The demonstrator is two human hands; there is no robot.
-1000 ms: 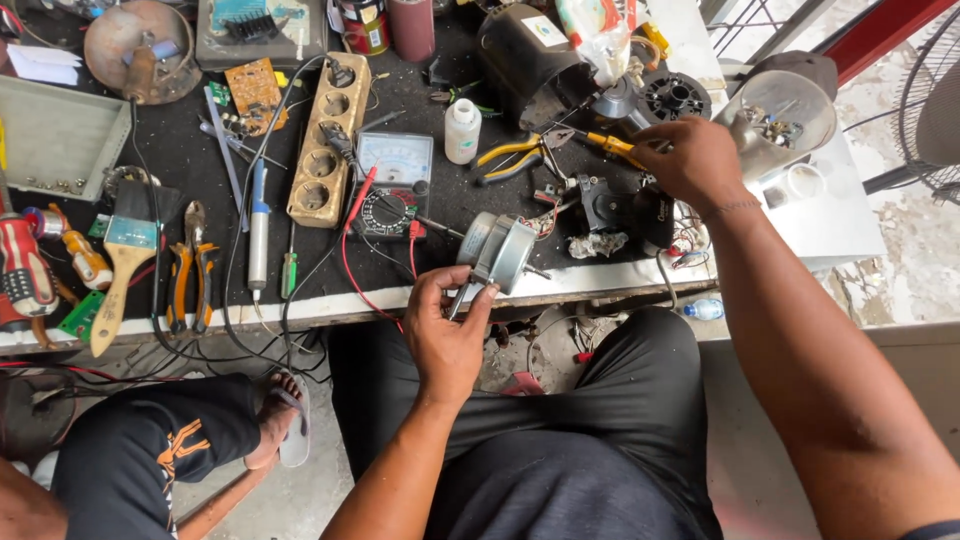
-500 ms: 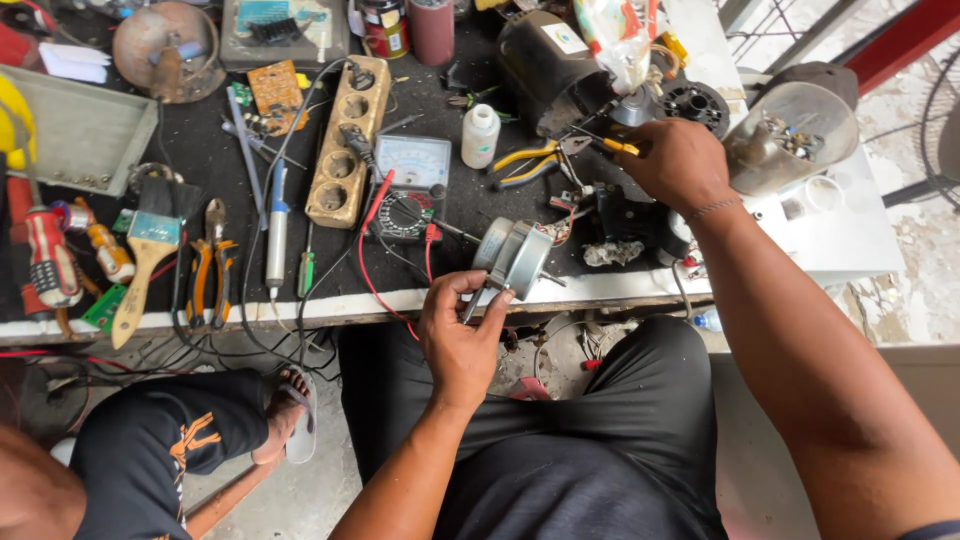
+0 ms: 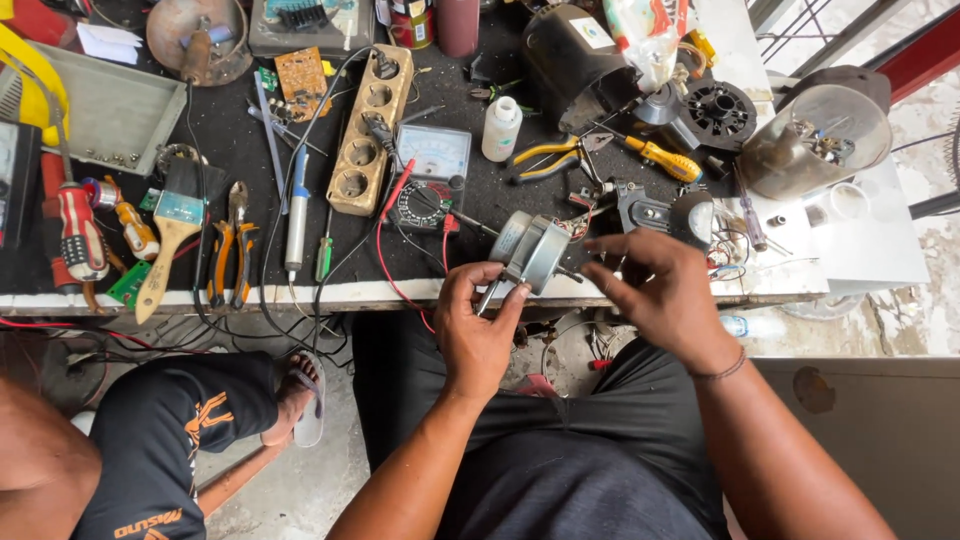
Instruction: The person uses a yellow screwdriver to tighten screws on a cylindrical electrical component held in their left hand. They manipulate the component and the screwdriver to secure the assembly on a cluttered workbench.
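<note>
The left hand (image 3: 478, 322) gripped a small grey motor (image 3: 533, 252) while the right hand (image 3: 655, 290), fingers loosely curled, touched it; screws lay in the grey tray (image 3: 110, 112).

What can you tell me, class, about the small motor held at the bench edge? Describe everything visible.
The small motor looks like grey metal, round and squat, with coloured wires bunched at its right side. It is tilted, held just above the bench's front edge. The left hand grips it from below, fingers curled on its lower left. The right hand reaches in from the right, fingertips at its wire side.
</note>
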